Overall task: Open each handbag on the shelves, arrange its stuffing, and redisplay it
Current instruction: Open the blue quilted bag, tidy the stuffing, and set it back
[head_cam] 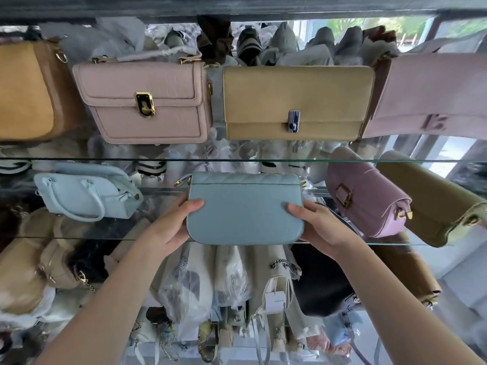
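The blue bag (243, 209) is closed and upright at the front edge of the glass shelf (79, 237). The left hand (171, 227) and right hand (319, 227) grip its two ends, thumbs on its face. A pale handbag (87, 191) stands to its left, a lilac bag (366, 196) to its right.

The blue handbag (243, 206) between the left hand (171, 227) and the right hand (321, 225) has a matt, fine-grained, leather-like skin. Its top flap is quilted in ridges. The glass shelf (79, 159) above both hands is clear and glossy. Above the left hand, the pink handbag (147, 101) shows an embossed scale texture and a polished gold-coloured metal clasp (144, 104). Below the hands, the plastic bags (189, 280) are translucent and crinkled.
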